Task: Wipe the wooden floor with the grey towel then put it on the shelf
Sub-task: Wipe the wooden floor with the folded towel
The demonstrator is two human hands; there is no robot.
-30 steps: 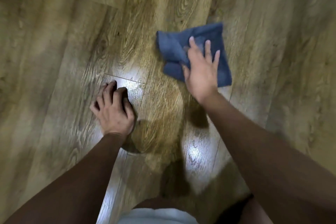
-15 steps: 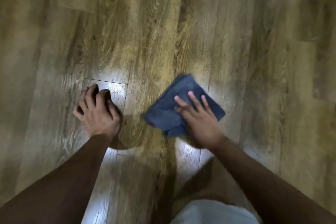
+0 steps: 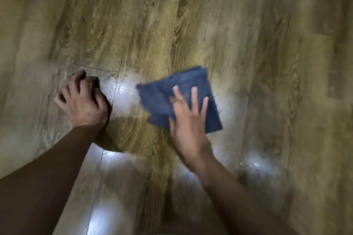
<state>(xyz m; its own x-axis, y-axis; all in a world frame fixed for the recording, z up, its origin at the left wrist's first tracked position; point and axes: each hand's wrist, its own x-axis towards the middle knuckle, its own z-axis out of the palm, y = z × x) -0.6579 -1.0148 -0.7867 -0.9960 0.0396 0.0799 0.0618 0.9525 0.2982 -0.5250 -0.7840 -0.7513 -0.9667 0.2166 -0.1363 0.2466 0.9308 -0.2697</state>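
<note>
The towel [image 3: 181, 99], folded into a rough square and looking blue-grey in this light, lies flat on the wooden floor [image 3: 248, 44], a little right of the middle of the view. The right hand [image 3: 188, 120] presses on its near half, palm down, fingers [image 3: 193, 97] spread and straight, their tips reaching about to the middle of the cloth. They lie flat on top and do not curl round any edge, so the hand is open and pushes rather than grips. The towel's far corners and its right edge show beyond the hand. Hand and cloth are blurred.

The left hand [image 3: 84, 101] is planted on the floor well to the left of the towel, apart from it, with its fingers [image 3: 76, 84] curled under so that the knuckles stand up; it holds nothing. It sits just beside a seam where two planks meet. Both forearms reach in from the bottom of the view. Bright patches of reflected light lie on the boards between the hands and nearer the person.
</note>
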